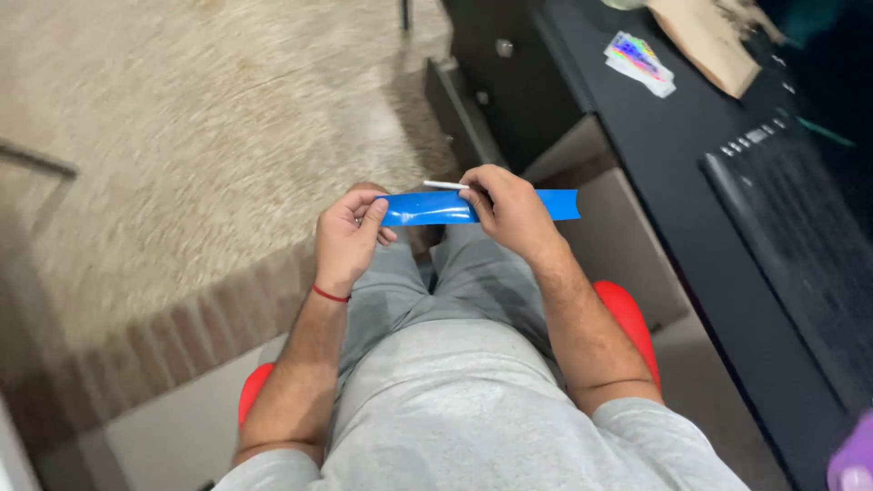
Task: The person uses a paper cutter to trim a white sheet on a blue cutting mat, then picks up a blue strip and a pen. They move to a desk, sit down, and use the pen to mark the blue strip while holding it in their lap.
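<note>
Holding: you have a blue strip [427, 208] stretched flat between both hands, above your lap.
Left hand [348, 238]: closed on the strip's left end, thumb on top and fingers curled behind it; a red band [330, 295] sits on that wrist.
Right hand [511, 211]: pinched on the strip nearer its middle, knuckles toward the camera, so the strip's right end [562, 204] sticks out free past your hand.
White stick [446, 185]: a thin, pale, short rod lies at your right fingertips, just above the strip's top edge; whether it is joined to the strip you cannot tell from here.
Strip position: level, running left to right, over your knees in grey trousers [427, 309], well apart from the desk.
Seat: you sit on a red chair [627, 318], its edges showing on both sides of your hips.
Desk [673, 155]: black, on your right, with a dark keyboard [800, 236] on it.
Desk items: a small multicoloured card packet [639, 62] and a brown paper bag [709, 41] lie toward the far end.
Floor: a beige shaggy rug [182, 118] spreads ahead and to your left, with a brick-patterned border [173, 345] at its near edge.
Corner: a purple object [853, 459] shows at the lower right, too cut off to identify.
</note>
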